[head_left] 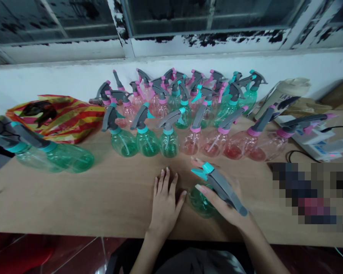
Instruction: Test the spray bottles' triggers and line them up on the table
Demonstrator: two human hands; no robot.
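My right hand (223, 201) is wrapped round a green spray bottle (201, 201) near the table's front edge, with its grey and teal trigger head (220, 184) lying over my fingers. My left hand (164, 201) rests flat on the wooden table (74, 198) just left of that bottle, fingers stretched out and holding nothing. Beyond my hands stands a row of green spray bottles (147, 139) and pink spray bottles (214, 142), with several more behind them up to the wall.
Two green bottles (60, 156) stand at the far left beside a red and yellow striped bag (65, 116). At the right are a white power strip with cables (322, 146), a pale container (288, 93) and a blurred patch (311, 196).
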